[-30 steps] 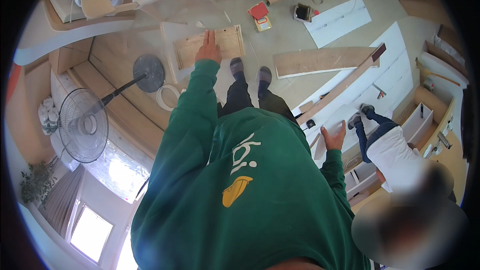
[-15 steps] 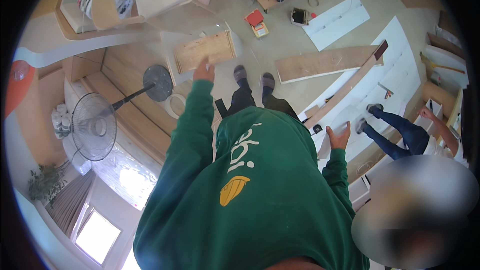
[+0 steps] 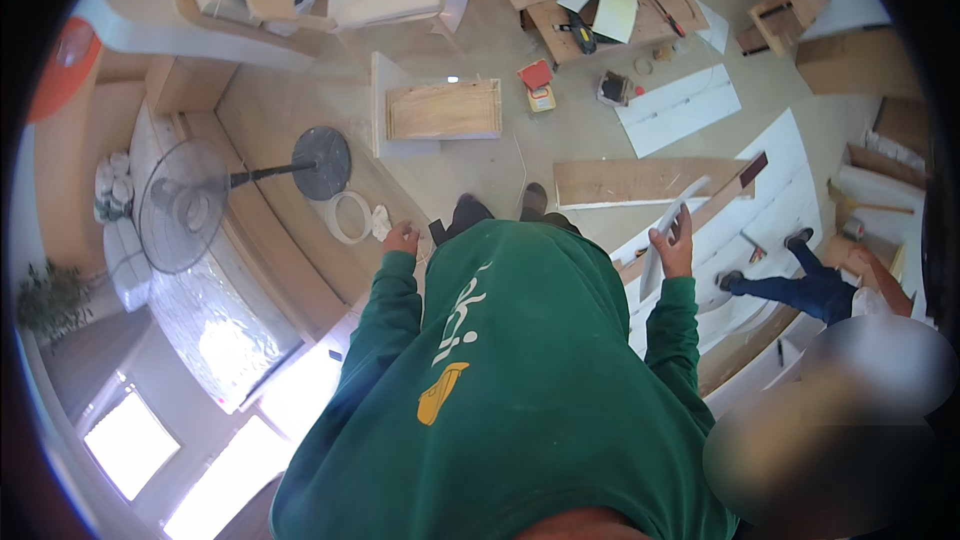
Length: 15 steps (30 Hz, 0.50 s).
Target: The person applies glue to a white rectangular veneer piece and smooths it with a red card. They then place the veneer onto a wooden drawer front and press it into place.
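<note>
My right hand (image 3: 677,242) is closed on a thin white panel (image 3: 651,266), which stands on edge and slants up past my fingers. Beyond it lies a long wooden strip (image 3: 690,202) with a dark end. My left hand (image 3: 402,238) hangs at my left side, empty, its fingers loosely apart. Nearest to it on the floor are a small crumpled white piece (image 3: 380,223) and a coiled pale band (image 3: 349,217). Ahead of my feet stands an open wooden box (image 3: 444,108) against a white board.
A standing fan (image 3: 187,206) with a round black base (image 3: 321,162) is at the left. White panels (image 3: 680,112) and a wooden board (image 3: 610,183) lie on the floor. A low wooden table (image 3: 640,15) holds a drill. At the right is another person (image 3: 840,292).
My left hand has drawn back from near the wooden box to my side. My right hand has risen and moved forward, with the white panel now upright in it. The view has shifted.
</note>
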{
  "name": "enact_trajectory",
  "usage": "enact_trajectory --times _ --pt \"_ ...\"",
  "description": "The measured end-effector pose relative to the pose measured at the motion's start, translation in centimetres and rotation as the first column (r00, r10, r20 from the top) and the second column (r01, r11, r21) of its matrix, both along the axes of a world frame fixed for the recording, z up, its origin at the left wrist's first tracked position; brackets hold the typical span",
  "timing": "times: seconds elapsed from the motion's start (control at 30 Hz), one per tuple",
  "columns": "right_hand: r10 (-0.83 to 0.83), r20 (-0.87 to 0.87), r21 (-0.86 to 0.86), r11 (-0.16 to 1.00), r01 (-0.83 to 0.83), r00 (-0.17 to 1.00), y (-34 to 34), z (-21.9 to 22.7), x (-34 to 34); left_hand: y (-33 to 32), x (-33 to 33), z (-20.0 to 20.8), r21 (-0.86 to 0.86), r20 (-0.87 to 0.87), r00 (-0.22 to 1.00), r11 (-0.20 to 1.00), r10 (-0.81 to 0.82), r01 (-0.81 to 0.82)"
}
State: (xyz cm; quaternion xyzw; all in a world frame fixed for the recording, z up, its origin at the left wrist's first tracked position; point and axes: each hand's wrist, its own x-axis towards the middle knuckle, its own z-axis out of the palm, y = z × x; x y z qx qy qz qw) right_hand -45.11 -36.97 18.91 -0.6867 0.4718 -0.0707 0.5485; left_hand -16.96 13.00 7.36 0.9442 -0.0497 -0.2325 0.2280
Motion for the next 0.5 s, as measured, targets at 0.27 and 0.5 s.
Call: enact_trajectory --times 0.27,0.5 --pt "-0.134 0.692 0.558 0.723 -0.407 0.71 5.0 9.9 17.9 9.3 -6.2 -4.9 -0.134 -0.216 0.882 0.882 0.419 -0.451" --pt "-0.228 0.766 0.605 0.572 -0.553 0.601 13.6 11.5 25.3 18.8 -17.5 -2.9 0.083 -0.578 0.284 0.401 0.765 -0.912"
